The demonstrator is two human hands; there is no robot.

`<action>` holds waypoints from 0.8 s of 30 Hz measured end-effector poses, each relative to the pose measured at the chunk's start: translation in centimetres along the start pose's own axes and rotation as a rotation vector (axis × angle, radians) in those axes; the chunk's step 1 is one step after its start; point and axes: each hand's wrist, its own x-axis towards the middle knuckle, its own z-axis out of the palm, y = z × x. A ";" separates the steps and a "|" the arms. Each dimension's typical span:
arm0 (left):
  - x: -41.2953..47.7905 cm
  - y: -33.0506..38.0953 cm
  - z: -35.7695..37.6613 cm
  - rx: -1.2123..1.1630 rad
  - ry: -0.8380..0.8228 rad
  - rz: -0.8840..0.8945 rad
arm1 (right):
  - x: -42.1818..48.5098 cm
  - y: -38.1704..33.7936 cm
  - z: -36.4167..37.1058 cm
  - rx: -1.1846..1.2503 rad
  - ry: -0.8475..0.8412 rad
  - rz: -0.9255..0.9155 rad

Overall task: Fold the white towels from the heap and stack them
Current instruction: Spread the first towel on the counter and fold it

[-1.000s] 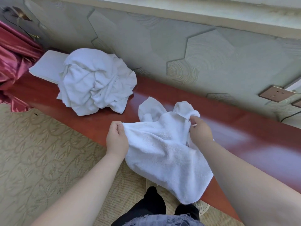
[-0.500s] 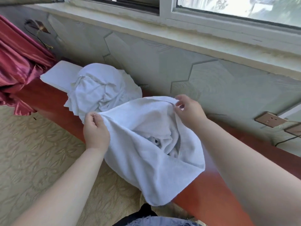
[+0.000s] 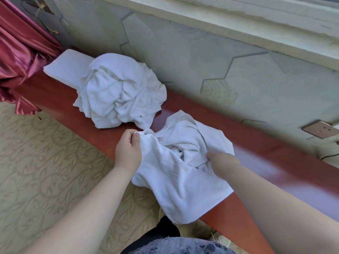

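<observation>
A crumpled white towel [image 3: 179, 173] lies on the red-brown shelf [image 3: 275, 162], its lower part hanging over the front edge. My left hand [image 3: 128, 153] pinches the towel's upper left corner. My right hand [image 3: 220, 162] holds a bunch of the towel's middle; its fingers are partly buried in the cloth. The heap of white towels [image 3: 119, 92] sits further left on the shelf. Behind the heap lies a flat folded white towel stack [image 3: 67, 66], partly covered by it.
A grey patterned wall [image 3: 220, 61] rises right behind the shelf, with a window sill above. A red satin curtain [image 3: 20, 57] hangs at the far left. A socket plate [image 3: 319, 129] is on the wall at right. Patterned carpet [image 3: 45, 162] covers the floor below.
The towel was lifted and spread in the air between both hands, then came down onto the shelf, crumpled. My right hand moved from the upper edge to the towel's middle.
</observation>
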 end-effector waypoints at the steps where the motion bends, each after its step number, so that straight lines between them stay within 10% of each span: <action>1: 0.4 -0.1 -0.1 0.008 0.003 -0.004 | 0.1 0.2 -0.2 -0.056 -0.028 -0.016; 12: 8.8 -3.1 0.0 0.420 -0.465 0.029 | -3.6 0.7 -1.4 -0.367 -0.321 0.021; 24: 11.8 -3.5 -1.2 0.462 -0.480 0.093 | -9.4 2.4 -5.5 -0.201 0.112 0.264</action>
